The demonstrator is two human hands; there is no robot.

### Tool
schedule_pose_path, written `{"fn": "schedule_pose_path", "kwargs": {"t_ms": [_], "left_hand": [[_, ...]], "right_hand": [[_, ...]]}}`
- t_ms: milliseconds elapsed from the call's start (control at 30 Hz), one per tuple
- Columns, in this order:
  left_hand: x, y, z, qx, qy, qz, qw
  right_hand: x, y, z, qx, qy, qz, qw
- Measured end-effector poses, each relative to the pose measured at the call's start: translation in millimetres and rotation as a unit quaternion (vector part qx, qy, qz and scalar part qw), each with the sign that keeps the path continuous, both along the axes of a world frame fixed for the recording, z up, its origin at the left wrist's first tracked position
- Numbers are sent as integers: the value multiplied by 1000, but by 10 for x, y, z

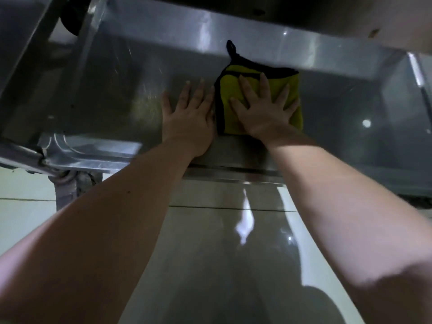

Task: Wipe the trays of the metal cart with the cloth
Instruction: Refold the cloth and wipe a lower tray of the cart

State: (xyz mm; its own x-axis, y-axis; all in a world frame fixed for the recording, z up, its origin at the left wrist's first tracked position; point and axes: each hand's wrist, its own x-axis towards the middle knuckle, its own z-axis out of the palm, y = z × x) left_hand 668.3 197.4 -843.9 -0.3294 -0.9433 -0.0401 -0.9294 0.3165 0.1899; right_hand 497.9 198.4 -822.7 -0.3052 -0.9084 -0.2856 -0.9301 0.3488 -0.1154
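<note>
Pressing our right hand, fingers spread, on the yellow cloth; left hand flat on the lower tray. Cloth may bunch.

Cloth on tray under right hand; left hand beside it

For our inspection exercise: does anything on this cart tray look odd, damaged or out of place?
A dull, speckled patch on the tray floor beside the left hand breaks the sheen. The cloth lies flat under the right hand.
</note>
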Motion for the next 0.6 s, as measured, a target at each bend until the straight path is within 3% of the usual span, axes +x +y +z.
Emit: {"fn": "schedule_pose_path", "kwargs": {"t_ms": [167,267,500,600], "left_hand": [[-53,9,34,17,-7,-2,1000],[-48,28,36,9,-9,-4,1000],[-49,84,34,8,-10,-11,1000],[-56,124,64,9,-20,-11,1000]], "right_hand": [[104,977,26,-4,28,38,999],[-73,1136,32,4,25,63,998],[-929,1176,9,31,44,-143,988],[-873,1144,33,31,62,-191,979]]}}
